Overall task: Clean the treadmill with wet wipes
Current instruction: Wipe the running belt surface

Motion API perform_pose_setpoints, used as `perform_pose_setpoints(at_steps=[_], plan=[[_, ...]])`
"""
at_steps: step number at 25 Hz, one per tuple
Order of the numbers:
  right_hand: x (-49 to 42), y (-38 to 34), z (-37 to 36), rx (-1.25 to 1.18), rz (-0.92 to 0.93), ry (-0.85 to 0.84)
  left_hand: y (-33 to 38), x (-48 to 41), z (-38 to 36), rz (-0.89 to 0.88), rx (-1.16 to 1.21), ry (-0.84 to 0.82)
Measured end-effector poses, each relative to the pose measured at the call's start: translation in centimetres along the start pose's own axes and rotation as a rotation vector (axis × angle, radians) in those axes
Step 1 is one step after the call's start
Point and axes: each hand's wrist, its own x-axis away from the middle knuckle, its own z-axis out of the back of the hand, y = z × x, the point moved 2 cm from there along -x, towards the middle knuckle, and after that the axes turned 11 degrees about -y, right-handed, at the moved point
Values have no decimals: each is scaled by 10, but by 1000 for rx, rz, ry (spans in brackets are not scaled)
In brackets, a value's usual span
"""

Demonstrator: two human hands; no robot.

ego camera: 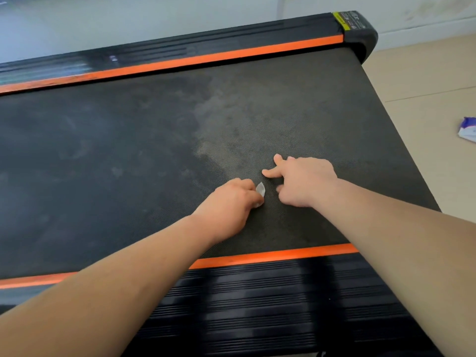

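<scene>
The treadmill's black belt [154, 140] fills most of the view, dusty with a paler grey smear near its middle. My left hand [229, 204] rests on the belt with its fingers curled round a small white wet wipe [260, 189], of which only a corner shows. Just to the right, my right hand [301, 180] hovers at the belt with its fingers spread and holds nothing. The two hands are a finger's width apart.
Orange stripes and ribbed black side rails [257, 305] border the belt near and far. The treadmill's rear end cap [360, 32] is at the top right. A purple and white wipes packet [467, 128] lies on the beige floor tiles at the right edge.
</scene>
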Motion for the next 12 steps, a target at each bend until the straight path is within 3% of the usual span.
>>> perform_pose_setpoints(at_steps=[4,7,10,12], plan=[[-22,-9,17,-16,11,242,-1,-8,2,47,7,-12],[-43,-6,26,-15,59,158,-22,-18,12,134,-25,42],[-58,6,25,-96,44,-18,-81,-31,38,446,-35,120],[-62,10,23,-108,44,-57,-115,-29,54,683,95,232]])
